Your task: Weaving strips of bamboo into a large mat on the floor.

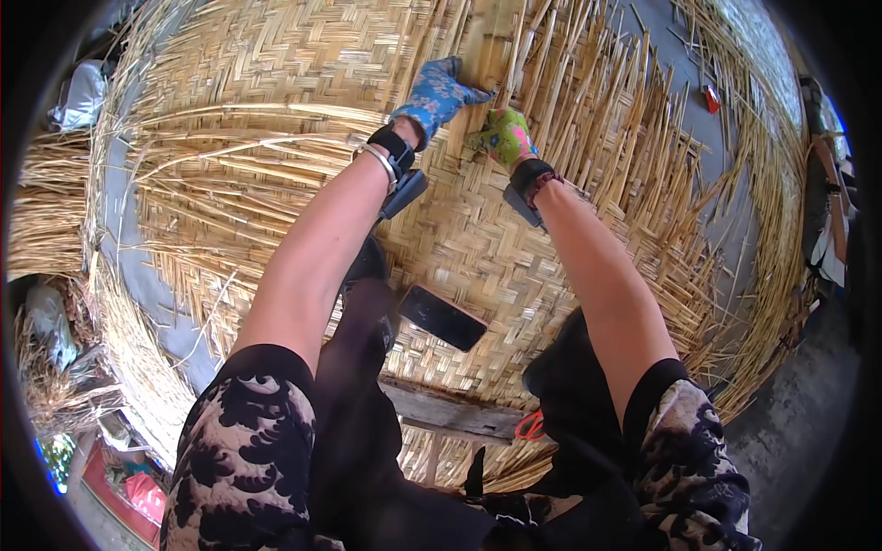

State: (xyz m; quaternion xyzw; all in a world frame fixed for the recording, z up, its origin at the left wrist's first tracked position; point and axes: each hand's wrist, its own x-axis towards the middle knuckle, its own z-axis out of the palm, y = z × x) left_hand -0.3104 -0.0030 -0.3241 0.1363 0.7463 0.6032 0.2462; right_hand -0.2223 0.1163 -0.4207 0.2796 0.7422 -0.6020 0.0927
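A woven mat of pale cane strips [469, 257] lies beneath me, with loose unwoven ends fanning left and right. My left hand [436, 99], in a blue flowered glove, is over the upper middle of the mat, fingers apart beside a blurred pale strip [487, 46]. Just to its lower right, my right hand [501, 138], in a green flowered glove, has curled fingers at the strips; what they hold is unclear. Both wrists wear dark straps with devices. A black phone [443, 317] lies on the mat between my forearms.
Loose straw bundles [46, 202] and pale sacks [81, 96] edge the left. A small red packet [710, 99] lies upper right. A wooden board [450, 413] and red cord [530, 425] are below me. Grey floor [772, 358] shows at right.
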